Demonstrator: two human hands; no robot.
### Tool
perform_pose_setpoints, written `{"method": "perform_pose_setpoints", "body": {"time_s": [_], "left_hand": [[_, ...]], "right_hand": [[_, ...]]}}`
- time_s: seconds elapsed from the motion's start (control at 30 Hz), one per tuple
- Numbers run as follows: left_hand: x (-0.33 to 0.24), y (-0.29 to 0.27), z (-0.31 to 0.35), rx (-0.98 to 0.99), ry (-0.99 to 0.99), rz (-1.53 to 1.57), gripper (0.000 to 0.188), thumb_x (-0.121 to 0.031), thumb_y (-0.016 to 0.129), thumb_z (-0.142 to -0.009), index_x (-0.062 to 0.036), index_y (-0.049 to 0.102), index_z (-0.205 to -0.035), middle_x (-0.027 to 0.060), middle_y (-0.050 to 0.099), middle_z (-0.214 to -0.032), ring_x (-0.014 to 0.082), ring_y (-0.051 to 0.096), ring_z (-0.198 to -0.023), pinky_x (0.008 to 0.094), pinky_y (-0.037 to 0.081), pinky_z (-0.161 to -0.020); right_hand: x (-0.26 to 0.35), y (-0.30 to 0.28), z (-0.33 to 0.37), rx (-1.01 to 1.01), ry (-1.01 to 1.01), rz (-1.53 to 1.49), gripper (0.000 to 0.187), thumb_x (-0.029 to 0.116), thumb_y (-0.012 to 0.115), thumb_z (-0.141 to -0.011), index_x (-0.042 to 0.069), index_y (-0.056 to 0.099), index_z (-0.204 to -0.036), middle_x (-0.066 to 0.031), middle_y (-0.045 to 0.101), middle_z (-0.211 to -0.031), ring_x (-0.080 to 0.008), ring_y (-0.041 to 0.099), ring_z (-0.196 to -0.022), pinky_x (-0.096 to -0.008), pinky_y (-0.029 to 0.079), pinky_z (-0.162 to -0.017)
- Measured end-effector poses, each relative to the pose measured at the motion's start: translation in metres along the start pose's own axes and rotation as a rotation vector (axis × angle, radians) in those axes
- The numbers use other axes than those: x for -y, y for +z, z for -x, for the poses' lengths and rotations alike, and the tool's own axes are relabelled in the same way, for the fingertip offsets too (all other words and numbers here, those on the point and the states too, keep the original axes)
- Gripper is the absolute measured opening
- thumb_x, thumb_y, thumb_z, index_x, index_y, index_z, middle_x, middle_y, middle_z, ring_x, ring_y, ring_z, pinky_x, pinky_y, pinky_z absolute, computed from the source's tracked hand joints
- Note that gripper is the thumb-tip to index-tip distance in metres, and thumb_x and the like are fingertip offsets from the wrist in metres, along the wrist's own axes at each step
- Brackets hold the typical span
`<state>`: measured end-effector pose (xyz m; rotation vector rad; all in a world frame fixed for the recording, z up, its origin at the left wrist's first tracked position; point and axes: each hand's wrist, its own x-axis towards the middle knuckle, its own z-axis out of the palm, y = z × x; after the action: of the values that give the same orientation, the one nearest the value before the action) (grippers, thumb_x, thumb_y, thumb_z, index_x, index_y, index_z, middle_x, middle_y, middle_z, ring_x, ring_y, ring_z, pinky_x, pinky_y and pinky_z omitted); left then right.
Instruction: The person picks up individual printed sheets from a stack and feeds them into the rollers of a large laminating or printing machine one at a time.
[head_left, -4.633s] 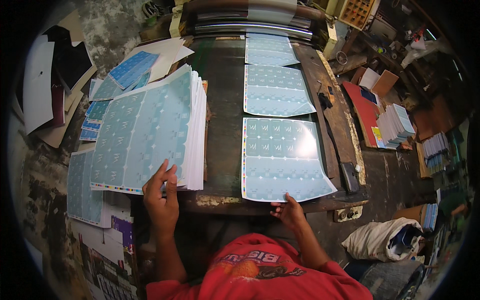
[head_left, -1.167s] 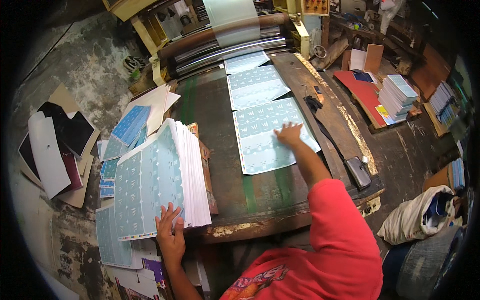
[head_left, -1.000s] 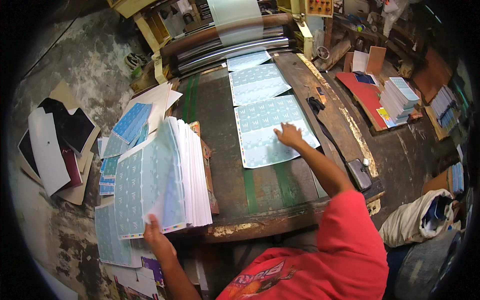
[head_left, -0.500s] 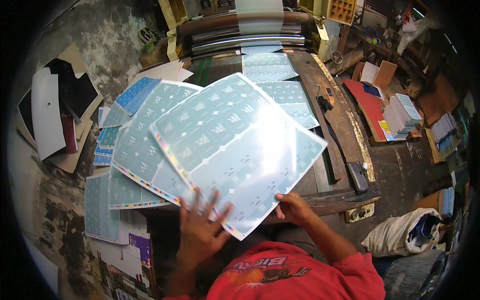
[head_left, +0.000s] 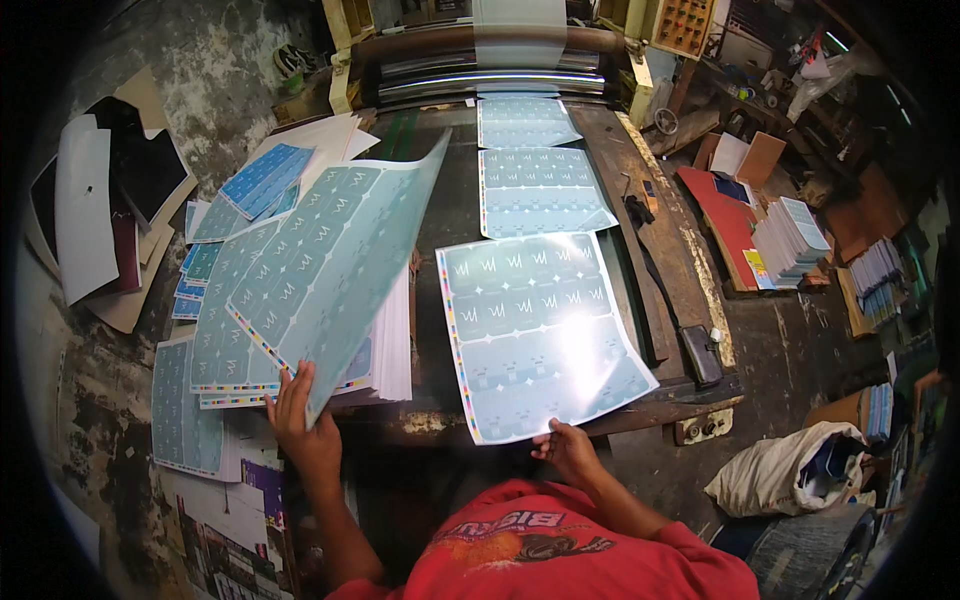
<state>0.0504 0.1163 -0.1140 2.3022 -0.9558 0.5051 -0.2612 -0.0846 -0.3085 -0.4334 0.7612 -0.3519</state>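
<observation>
Fingers of the left hand point(head_left: 297, 420) are being curled over the near edge of a large printed sheet point(head_left: 345, 260), which is being held up at a slant above a thick stack of sheets point(head_left: 385, 340). That sheet is thin, glossy and pale blue-green, covered with rows of small repeated panels and edged with a strip of colour bars; it is being bowed along its length, its far corner raised. The stack under it is being shown as a block of white paper edges, resting on the left part of a dark, worn table point(head_left: 450, 200).

At the near edge of the table, the right hand point(head_left: 568, 452) is being closed on the bottom edge of a second sheet point(head_left: 540, 335) of the same kind, thumb on top. This second sheet is lying nearly flat, with glare being caught on its shiny face. Beyond it, two more sheets point(head_left: 540, 190) are lying in a line toward steel rollers point(head_left: 490, 85).

To the right, a white sack point(head_left: 785, 478) is being seen slumped on the floor, with blue and white material showing at its mouth.
</observation>
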Motion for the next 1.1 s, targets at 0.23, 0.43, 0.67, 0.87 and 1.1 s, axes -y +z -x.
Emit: {"method": "perform_pose_setpoints", "body": {"time_s": [0.23, 0.43, 0.67, 0.87, 1.1], "left_hand": [[-0.014, -0.001, 0.005, 0.087, 0.041, -0.065, 0.06, -0.013, 0.066, -0.074, -0.0135, 0.057, -0.133, 0.0098, 0.051, -0.142, 0.0376, 0.035, -0.14, 0.0629, 0.01, -0.114], [-0.022, -0.009, 0.007, 0.214, -0.007, -0.145, 0.065, -0.022, 0.07, -0.075, -0.0188, 0.053, -0.137, 0.0114, 0.039, -0.151, 0.0411, 0.023, -0.144, 0.0664, 0.008, -0.112], [-0.028, -0.019, 0.007, 0.268, -0.001, -0.09, 0.055, -0.022, 0.066, -0.082, -0.0189, 0.054, -0.136, 0.0126, 0.037, -0.152, 0.0456, 0.022, -0.143, 0.0653, 0.011, -0.113], [-0.037, -0.018, 0.006, 0.182, 0.034, 0.041, 0.04, -0.008, 0.057, -0.086, -0.0145, 0.064, -0.125, 0.014, 0.05, -0.142, 0.0457, 0.034, -0.137, 0.0583, 0.018, -0.114], [-0.055, -0.016, 0.019, 0.072, 0.085, 0.199, 0.045, 0.005, 0.06, -0.076, -0.0108, 0.069, -0.118, 0.0163, 0.058, -0.132, 0.0471, 0.043, -0.13, 0.0538, 0.029, -0.113]], "right_hand": [[0.034, 0.018, -0.051, -0.093, -0.015, -0.06, 0.026, 0.027, 0.043, -0.102, 0.002, 0.049, -0.101, -0.0177, 0.065, -0.091, -0.0217, 0.062, -0.073, -0.0464, 0.054, -0.081], [0.072, 0.011, -0.106, -0.05, -0.044, -0.08, 0.033, 0.03, 0.038, -0.103, 0.0, 0.05, -0.108, -0.0161, 0.066, -0.096, -0.0201, 0.062, -0.074, -0.0465, 0.054, -0.084], [0.095, 0.016, -0.141, -0.055, -0.078, -0.132, 0.037, 0.033, 0.034, -0.104, -0.001, 0.045, -0.117, -0.0175, 0.065, -0.099, -0.0207, 0.062, -0.076, -0.0476, 0.052, -0.088], [0.111, 0.008, -0.18, -0.038, -0.153, -0.184, 0.041, 0.033, 0.034, -0.104, 0.001, 0.034, -0.13, -0.019, 0.063, -0.102, -0.0235, 0.061, -0.081, -0.0488, 0.051, -0.089], [0.114, 0.083, -0.109, 0.016, -0.17, -0.115, 0.069, 0.051, 0.046, -0.097, 0.006, 0.025, -0.145, -0.0206, 0.057, -0.12, -0.0268, 0.06, -0.088, -0.0496, 0.05, -0.087]]}}
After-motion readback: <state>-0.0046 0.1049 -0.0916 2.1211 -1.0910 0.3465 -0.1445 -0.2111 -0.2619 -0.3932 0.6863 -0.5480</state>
